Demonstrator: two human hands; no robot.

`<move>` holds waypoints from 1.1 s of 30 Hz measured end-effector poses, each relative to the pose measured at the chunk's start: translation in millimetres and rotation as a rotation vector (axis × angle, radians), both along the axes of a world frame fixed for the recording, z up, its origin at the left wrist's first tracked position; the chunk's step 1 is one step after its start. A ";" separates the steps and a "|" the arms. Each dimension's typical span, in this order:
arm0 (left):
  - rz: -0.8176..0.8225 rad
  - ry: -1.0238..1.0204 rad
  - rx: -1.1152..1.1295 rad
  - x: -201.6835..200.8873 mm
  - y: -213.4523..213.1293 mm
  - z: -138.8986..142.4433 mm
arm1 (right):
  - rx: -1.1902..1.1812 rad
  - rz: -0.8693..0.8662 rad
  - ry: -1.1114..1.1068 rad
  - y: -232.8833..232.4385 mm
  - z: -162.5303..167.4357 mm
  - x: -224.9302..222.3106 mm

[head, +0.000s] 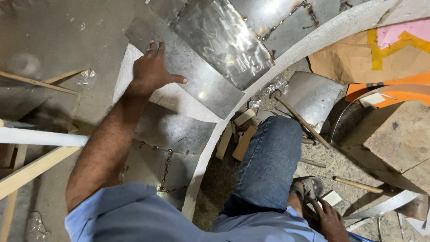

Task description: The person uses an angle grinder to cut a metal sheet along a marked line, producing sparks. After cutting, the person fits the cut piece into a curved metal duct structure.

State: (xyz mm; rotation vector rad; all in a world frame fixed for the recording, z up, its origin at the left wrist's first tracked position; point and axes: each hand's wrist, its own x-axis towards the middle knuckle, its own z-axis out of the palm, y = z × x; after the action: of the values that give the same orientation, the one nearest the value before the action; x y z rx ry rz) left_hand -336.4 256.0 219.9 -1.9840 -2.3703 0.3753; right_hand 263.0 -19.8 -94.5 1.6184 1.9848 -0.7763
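We've got our left hand (pixel 152 69) pressed flat, fingers spread, on a shiny sheet-metal strip (pixel 188 67) over the curved white form (pixel 286 58), right hand (pixel 329 219) resting loose near our sandal (pixel 307 186), gritty concrete floor (pixel 53 40), wood scraps (pixel 244 142)

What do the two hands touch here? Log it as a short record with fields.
left hand: flat, fingers spread, pressing on a metal sheet
right hand: low by the sandalled foot, grip unclear
under the sheet: curved white form with welded metal sheets
nearby: hammer, wood offcuts on the floor
posture: knee in jeans bent
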 end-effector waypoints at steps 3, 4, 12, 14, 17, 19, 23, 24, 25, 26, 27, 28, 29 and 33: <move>0.002 -0.023 0.015 -2.4 -0.8 -2.6 | 0.153 -0.073 0.073 -3.9 0.6 5.6; 0.002 -0.019 0.014 -2.0 0.0 -2.4 | 0.133 -0.084 0.071 -3.0 -0.6 1.8; 0.025 -0.014 -0.012 7.9 -0.3 6.4 | 0.186 -0.138 0.268 0.9 -6.0 -49.2; 0.034 -0.042 -0.007 7.4 -0.5 6.1 | 0.198 -0.077 0.221 0.2 -6.2 -44.4; 0.035 -0.052 0.008 2.7 0.1 4.6 | 0.072 -0.068 0.105 2.1 -0.6 -25.8; 0.027 -0.059 0.009 0.3 0.3 1.7 | -0.006 -0.068 0.037 4.5 6.4 -8.5; -0.018 -0.098 0.037 -2.4 -5.5 -1.3 | 0.085 0.008 0.052 6.4 14.1 0.0; -0.058 -0.109 0.055 -1.6 -5.6 -1.3 | 0.145 0.010 0.077 5.0 14.4 -3.7; -0.045 -0.102 0.058 0.2 -6.0 -1.9 | 0.127 -0.020 0.117 4.8 13.5 -9.2; -0.032 -0.093 0.060 1.6 -6.3 -1.8 | 0.109 -0.050 0.158 6.5 10.4 -18.8; -0.024 -0.081 0.060 3.5 -5.6 -1.9 | 0.097 -0.082 0.223 6.5 7.5 -29.0; 0.006 -0.063 0.028 5.3 -4.0 -2.4 | 0.088 -0.116 0.287 7.0 5.6 -35.7; 0.040 -0.045 0.000 6.5 -2.8 -2.9 | 0.111 -0.078 0.261 9.1 3.9 -40.5; 0.003 -0.022 0.007 3.6 -3.5 -7.3 | 0.188 0.028 0.210 16.9 2.5 -50.7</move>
State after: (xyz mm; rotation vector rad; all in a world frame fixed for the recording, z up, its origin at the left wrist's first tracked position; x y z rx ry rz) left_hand -332.8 252.5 212.6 -1.9923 -2.3846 0.3456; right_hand 212.4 -2.9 -92.0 1.6676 2.2840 -0.7979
